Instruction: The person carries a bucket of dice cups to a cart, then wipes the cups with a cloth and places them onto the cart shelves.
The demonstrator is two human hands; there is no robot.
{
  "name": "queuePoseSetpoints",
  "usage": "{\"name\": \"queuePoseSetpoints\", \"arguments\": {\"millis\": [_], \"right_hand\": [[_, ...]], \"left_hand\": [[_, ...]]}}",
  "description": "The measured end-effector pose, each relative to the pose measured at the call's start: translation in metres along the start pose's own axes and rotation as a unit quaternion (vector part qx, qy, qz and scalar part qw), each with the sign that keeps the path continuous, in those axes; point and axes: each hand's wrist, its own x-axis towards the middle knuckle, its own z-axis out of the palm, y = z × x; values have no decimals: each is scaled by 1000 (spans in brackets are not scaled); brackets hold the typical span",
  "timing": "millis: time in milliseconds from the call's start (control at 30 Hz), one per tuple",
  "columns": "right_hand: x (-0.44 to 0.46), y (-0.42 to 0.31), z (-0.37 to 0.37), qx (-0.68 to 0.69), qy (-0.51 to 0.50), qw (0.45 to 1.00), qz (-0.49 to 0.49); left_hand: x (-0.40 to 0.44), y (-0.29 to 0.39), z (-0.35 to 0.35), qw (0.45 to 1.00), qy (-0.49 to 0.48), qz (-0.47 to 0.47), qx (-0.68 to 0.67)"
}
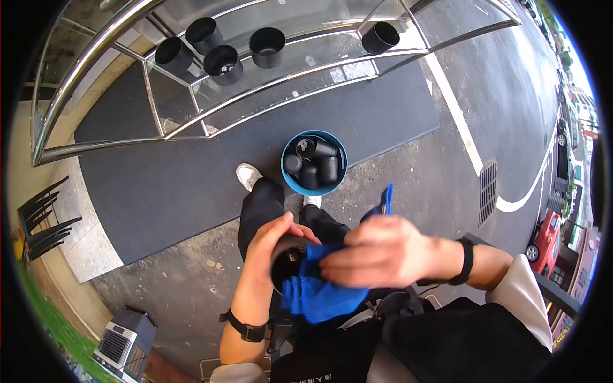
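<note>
My left hand (271, 246) is wrapped round a black cup (281, 271), whose open mouth faces up and to the right. A blue cloth (325, 300) hangs over the cup's rim and partly into it. My right hand (377, 252), blurred by motion, grips this cloth at the cup's mouth, and a corner of it sticks up beyond the hand. Ahead of my hands, a round blue bucket (285, 175) on the ground holds several black cups (328, 170).
A metal rack (249, 86) with glass-like shelves carries several black cups (267, 46) at the front. My shoes are beside the bucket. Black chairs (48, 220) stand at the left, a boxy grey machine (124, 345) at lower left, and a red car (544, 239) at the right.
</note>
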Motion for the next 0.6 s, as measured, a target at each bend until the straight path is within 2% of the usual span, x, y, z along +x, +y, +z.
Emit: {"name": "queuePoseSetpoints", "arguments": {"millis": [33, 100, 133, 200, 267, 333, 400, 433, 467, 533, 567, 600], "right_hand": [[0, 6, -8, 36, 47, 996, 61], [-9, 21, -17, 89, 151, 971, 165], [-27, 12, -15, 219, 181, 891, 354], [-35, 7, -5, 371, 246, 788, 427], [-45, 5, 6, 431, 229, 749, 447], [-41, -1, 12, 448, 194, 760, 428], [-48, 3, 21, 376, 124, 849, 349], [-47, 3, 28, 329, 122, 891, 287], [-42, -1, 30, 323, 122, 897, 275], [-34, -1, 32, 271, 119, 931, 215], [-33, 1, 31, 217, 90, 957, 174], [-33, -2, 37, 151, 82, 972, 159]], "left_hand": [[10, -3, -14, 997, 22, -68, -32], [7, -5, -18, 989, -51, -63, -127], [3, -6, -17, 979, -85, -64, -175], [3, -10, -16, 977, -79, -62, -189], [4, -12, -14, 973, -91, -73, -199], [6, -13, -11, 982, -68, -60, -163], [6, -10, -7, 992, -36, -54, -112], [5, -3, -2, 996, -15, -53, -77], [3, 3, 2, 998, 5, -50, -42], [1, 5, 13, 999, 50, 13, 10], [1, 6, 17, 996, 71, 46, 37], [6, 3, 13, 996, 73, 32, 40]]}}
